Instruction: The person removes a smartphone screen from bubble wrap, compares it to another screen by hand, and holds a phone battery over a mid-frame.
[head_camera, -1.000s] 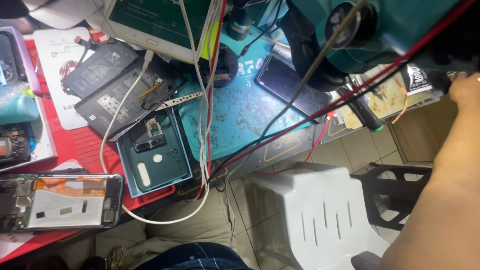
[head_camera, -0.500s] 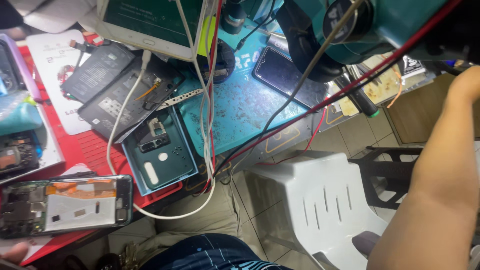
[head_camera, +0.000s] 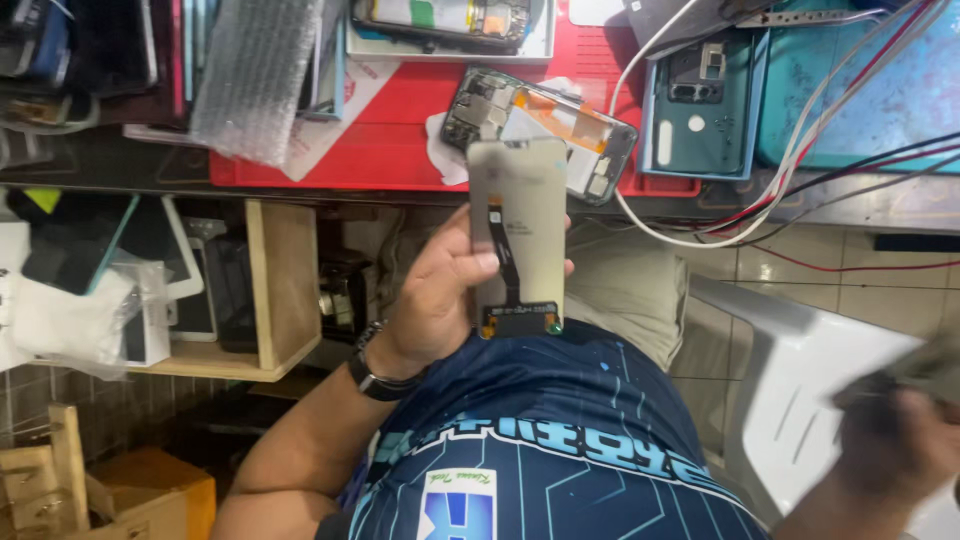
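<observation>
Left hand (head_camera: 440, 295) is up in front of the chest, fingers and thumb closed around one phone display panel (head_camera: 518, 225), back side showing, a dark flex ribbon (head_camera: 505, 255) running down it to a gold-edged connector. The right hand (head_camera: 900, 440) sits blurred at the lower right; something grey lies in it, but whether it's clamped I cannot tell.

On the bench above, the red mat (head_camera: 400, 130) carries one opened phone (head_camera: 545, 130) with its boards bare, just behind the panel's top edge. A second opened phone (head_camera: 450, 20) rests in a white tray at the top. One teal back cover (head_camera: 705, 100) lies to the right, white cables (head_camera: 680, 225) looping past it. A sheet of bubble wrap (head_camera: 255, 75) hangs at upper left, and a wooden shelf (head_camera: 275, 290) of devices stands below.

Half a second ago neither the panel nor the left hand was in view; the right forearm was stretched out towards the bench, and now it's drawn in low.
</observation>
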